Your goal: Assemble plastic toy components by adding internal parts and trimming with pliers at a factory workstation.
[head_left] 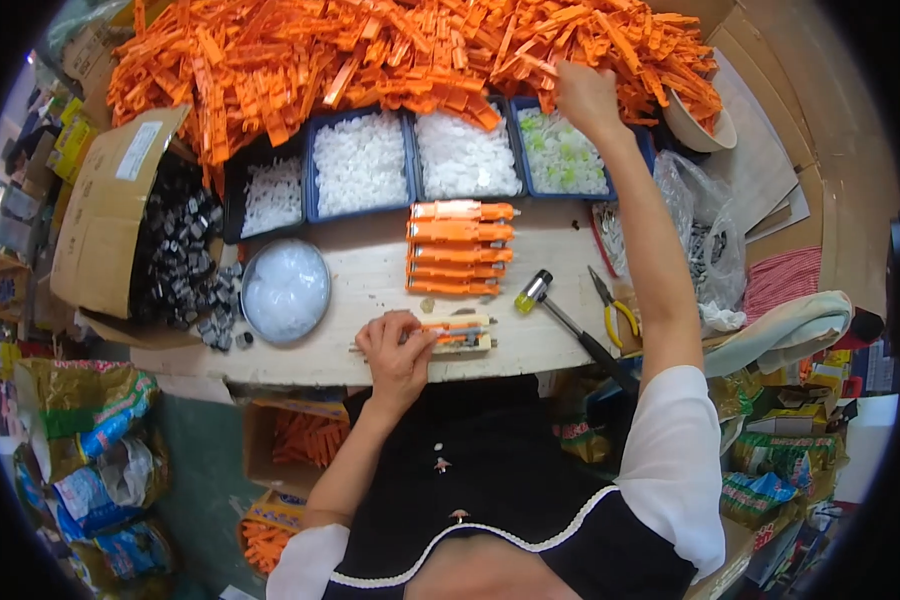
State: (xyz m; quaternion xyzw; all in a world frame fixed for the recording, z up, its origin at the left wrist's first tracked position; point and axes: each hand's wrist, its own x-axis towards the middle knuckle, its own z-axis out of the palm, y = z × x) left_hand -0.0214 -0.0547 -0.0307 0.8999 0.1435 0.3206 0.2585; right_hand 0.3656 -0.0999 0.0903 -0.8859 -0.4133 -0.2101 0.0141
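At the front edge of the worktable, my left hand (398, 345) is closed, its fingers bent over the left end of a cream-coloured fixture (482, 342). An orange and grey part (455, 334) lies in that fixture; what my fingertips pinch is hidden. My right arm stretches to the far right, where my right hand (587, 98) pinches an orange plastic piece (540, 65) at the edge of a big heap of such pieces (370, 60). Between the fixture and the trays sits a row of several assembled orange parts (458, 258).
A hammer (562, 312) and yellow-handled pliers (613, 308) lie right of the fixture. Several blue trays (311, 180) hold small white and greenish pieces. Left stand a round dish (286, 290) and a carton (105, 225) beside black pieces (178, 255). A plastic bag (708, 215) lies right.
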